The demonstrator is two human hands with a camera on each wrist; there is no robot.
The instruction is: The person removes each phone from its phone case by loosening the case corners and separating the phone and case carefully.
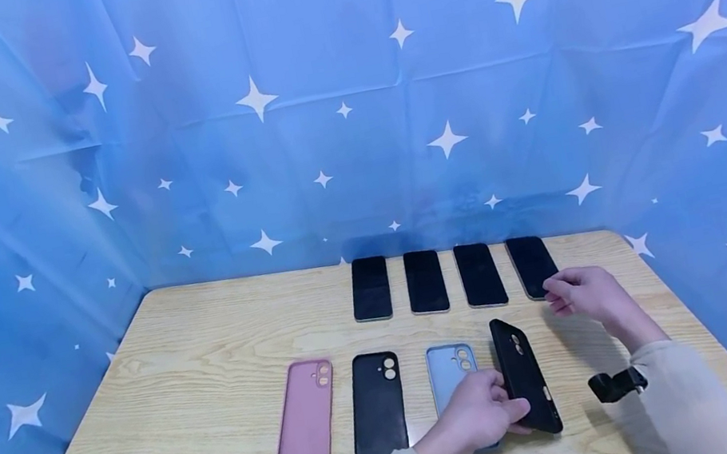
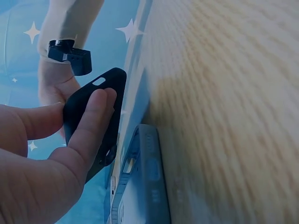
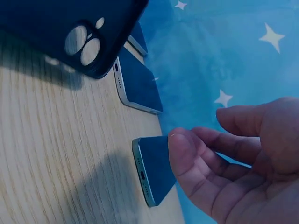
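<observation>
My left hand (image 1: 472, 412) pinches a black phone case (image 1: 522, 373) between thumb and fingers, raised on edge and tilted over the table. In the left wrist view the thumb is on one side of it and straight fingers lie along the other. Beneath that hand lies a light blue phone case (image 1: 445, 375), partly hidden. My right hand (image 1: 593, 294) is at the near right corner of the rightmost phone (image 1: 531, 266), its fingers loosely bent and holding nothing. In the right wrist view the fingertips overlap this phone (image 3: 155, 165); I cannot tell if they touch it.
Three more dark-screened phones, (image 1: 479, 275) among them, lie in a row at the back of the wooden table (image 1: 180, 389). A pink phone case (image 1: 305, 416) and another black phone case (image 1: 377, 407) lie to the left. A blue starred curtain (image 1: 348, 140) hangs behind.
</observation>
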